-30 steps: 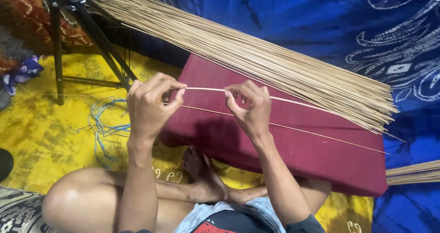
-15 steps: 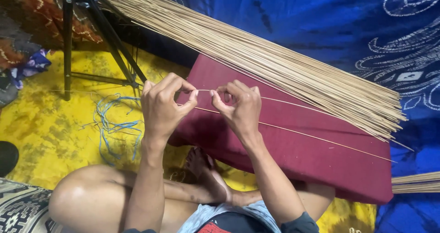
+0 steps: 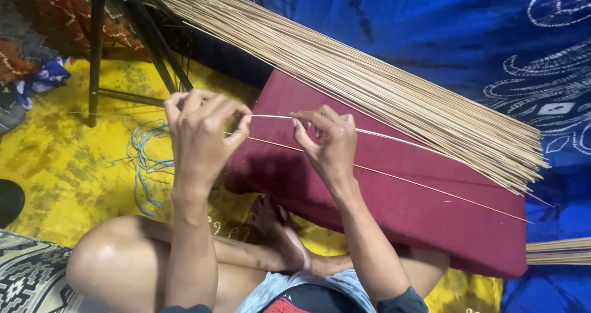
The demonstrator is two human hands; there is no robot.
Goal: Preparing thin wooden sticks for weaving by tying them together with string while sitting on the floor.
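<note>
— Two hands, one item held?
— Yes. Left hand and right hand, fingertips pinched shut on a thin pale straw-coloured stick, spanning between both grips, above the maroon rectangular cushion; tan stick bundle behind.

A yellow patterned cloth is covering the floor, and a blue patterned cloth is lying beside it toward the far and right side. A maroon cushion is resting across both cloths. A big bundle of thin tan sticks is leaning over the cushion's far edge, and one loose stick is lying along its top. A tangle of blue string is lying on the yellow cloth, near a black tripod standing there.
</note>
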